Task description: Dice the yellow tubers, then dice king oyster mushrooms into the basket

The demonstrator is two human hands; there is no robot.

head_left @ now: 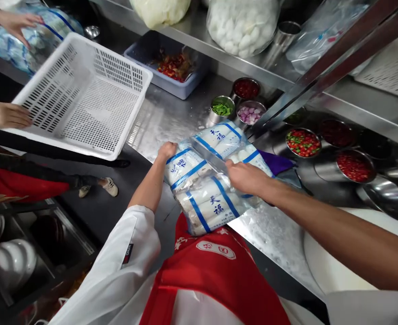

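Observation:
A large clear plastic bag holds several smaller packets with blue bands and blue lettering. Pale, elongated food shows through their wrapping. The bag lies tilted over the front edge of the steel counter, close to my red apron. My left hand is closed on its left upper edge. In a fist, my right hand grips a knife, whose handle is hidden by the fingers. The knife blade points up and left and lies flat across the top of the bag, between the packets.
A co-worker's hand is on the rim of a white perforated basket; another hand touches a similar bag. Steel pots with chopped greens, onion and chillies line the counter's back beside a metal post.

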